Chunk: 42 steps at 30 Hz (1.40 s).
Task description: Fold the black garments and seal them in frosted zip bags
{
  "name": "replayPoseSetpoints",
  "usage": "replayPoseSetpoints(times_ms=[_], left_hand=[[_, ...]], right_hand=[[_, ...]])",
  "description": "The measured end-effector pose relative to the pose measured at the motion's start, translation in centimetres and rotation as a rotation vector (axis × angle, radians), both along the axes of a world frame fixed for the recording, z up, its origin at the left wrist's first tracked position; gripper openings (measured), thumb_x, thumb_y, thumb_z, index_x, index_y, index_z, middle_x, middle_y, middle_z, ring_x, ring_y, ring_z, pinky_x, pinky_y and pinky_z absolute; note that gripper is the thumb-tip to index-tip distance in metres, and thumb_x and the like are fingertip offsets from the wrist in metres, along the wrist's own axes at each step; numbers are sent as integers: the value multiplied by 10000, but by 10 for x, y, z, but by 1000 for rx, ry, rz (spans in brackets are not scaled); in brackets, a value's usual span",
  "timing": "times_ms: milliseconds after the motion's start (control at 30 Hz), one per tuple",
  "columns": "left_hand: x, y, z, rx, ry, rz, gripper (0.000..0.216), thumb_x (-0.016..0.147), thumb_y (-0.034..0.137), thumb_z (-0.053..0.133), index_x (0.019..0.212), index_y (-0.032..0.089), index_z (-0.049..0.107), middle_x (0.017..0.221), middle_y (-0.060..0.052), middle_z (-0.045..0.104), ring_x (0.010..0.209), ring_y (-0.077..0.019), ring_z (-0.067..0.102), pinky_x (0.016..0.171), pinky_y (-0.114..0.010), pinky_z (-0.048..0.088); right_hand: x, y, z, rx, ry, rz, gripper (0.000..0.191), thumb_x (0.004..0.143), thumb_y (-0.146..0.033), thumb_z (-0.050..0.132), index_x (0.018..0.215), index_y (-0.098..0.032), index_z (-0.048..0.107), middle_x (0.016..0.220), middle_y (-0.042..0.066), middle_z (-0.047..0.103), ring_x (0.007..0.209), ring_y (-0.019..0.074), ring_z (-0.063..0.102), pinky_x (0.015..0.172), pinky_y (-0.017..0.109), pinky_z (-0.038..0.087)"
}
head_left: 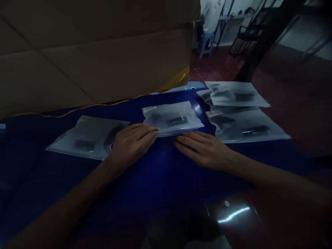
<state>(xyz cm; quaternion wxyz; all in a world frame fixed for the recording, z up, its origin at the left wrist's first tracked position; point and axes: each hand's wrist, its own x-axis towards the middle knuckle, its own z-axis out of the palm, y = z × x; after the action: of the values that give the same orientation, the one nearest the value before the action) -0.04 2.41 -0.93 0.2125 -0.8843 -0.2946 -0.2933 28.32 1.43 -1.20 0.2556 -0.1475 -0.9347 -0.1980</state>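
Observation:
A small stack of clear plastic pouches (172,118) with dark contents lies in the middle of the blue table (160,173). My left hand (132,142) rests flat with its fingers stretched out, the tips touching the stack's near left edge. My right hand (201,148) also lies flat with fingers extended, its tips at the stack's near right edge. Neither hand grips anything. Another pouch (86,140) lies to the left, partly under my left hand.
Two more pouches lie at the right, one (233,93) behind the other (246,126). A large cardboard box (90,52) with yellow tape stands at the back left. Beyond the table are red floor, a blue stool (206,43) and a person in white.

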Motion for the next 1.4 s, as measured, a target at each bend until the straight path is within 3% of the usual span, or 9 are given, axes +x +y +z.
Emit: replayPoseSetpoints(times_ms=[133, 200, 367, 533, 700, 833, 1033, 1200, 1400], left_hand=[[8, -11, 6, 2, -19, -2, 132, 1003, 131, 657, 1118, 171, 708, 1097, -15, 814, 968, -158, 784, 897, -299, 660], [11, -17, 10, -5, -19, -7, 136, 991, 124, 673, 1115, 170, 705, 1115, -29, 812, 999, -164, 782, 910, -300, 661], [22, -31, 17, -52, -51, -124, 178, 954, 94, 715, 1125, 141, 697, 1110, -59, 811, 1048, -155, 775, 1000, -280, 635], [28, -35, 12, -72, -81, -195, 204, 931, 75, 725, 1121, 143, 700, 1114, -51, 811, 1068, -178, 778, 1033, -313, 629], [29, -34, 9, -53, -91, -211, 192, 942, 77, 717, 1119, 146, 699, 1106, -55, 815, 1066, -173, 780, 1010, -299, 637], [31, -34, 9, -77, -76, -190, 214, 972, 94, 675, 1171, 171, 683, 1146, -48, 807, 1117, -183, 765, 981, -304, 648], [31, -29, 1, -189, 26, 6, 398, 1049, 138, 500, 1439, 140, 581, 1379, -137, 705, 1266, -250, 695, 1060, -379, 602], [21, -20, -5, -421, 73, -65, 453, 1118, 260, 328, 1457, 109, 586, 1401, -144, 690, 1294, -244, 676, 1098, -401, 567], [11, -14, -4, -508, 169, -46, 600, 1132, 480, 264, 1483, 103, 571, 1490, -165, 614, 1389, -298, 597, 1159, -506, 505]], right_hand=[[-5, -5, 0, -60, -23, 7, 354, 1011, -23, 514, 1346, -18, 627, 1351, 195, 701, 1320, 256, 634, 1069, 396, 586], [-7, -5, -1, -66, -19, -33, 392, 1020, -23, 485, 1398, -20, 588, 1401, 204, 670, 1368, 273, 603, 1094, 427, 579], [-10, -4, -7, -87, -33, -153, 444, 1025, -17, 442, 1463, 14, 510, 1276, 244, 717, 1207, 307, 701, 950, 457, 638], [-9, -2, -14, -170, -109, -294, 494, 1040, -42, 387, 1529, -43, 455, 1239, 231, 727, 1106, 302, 732, 879, 465, 634], [-11, 1, -14, -89, -144, -357, 440, 1007, 3, 376, 1397, 5, 580, 1064, 218, 768, 928, 279, 744, 782, 392, 608], [-11, 3, -12, -132, -151, -355, 349, 996, -5, 435, 1204, -71, 707, 970, 156, 774, 917, 257, 708, 791, 375, 578], [-13, 1, -7, 99, 97, -121, 224, 997, -76, 531, 1074, -84, 742, 965, 110, 776, 895, 211, 670, 800, 342, 572], [-11, 3, -6, -2, 177, 130, 199, 982, -155, 546, 956, -106, 738, 873, 63, 741, 866, 200, 648, 821, 339, 567], [-11, -2, -7, -46, 196, 382, 262, 997, -188, 501, 918, -123, 742, 805, 46, 712, 748, 169, 603, 670, 307, 510]])
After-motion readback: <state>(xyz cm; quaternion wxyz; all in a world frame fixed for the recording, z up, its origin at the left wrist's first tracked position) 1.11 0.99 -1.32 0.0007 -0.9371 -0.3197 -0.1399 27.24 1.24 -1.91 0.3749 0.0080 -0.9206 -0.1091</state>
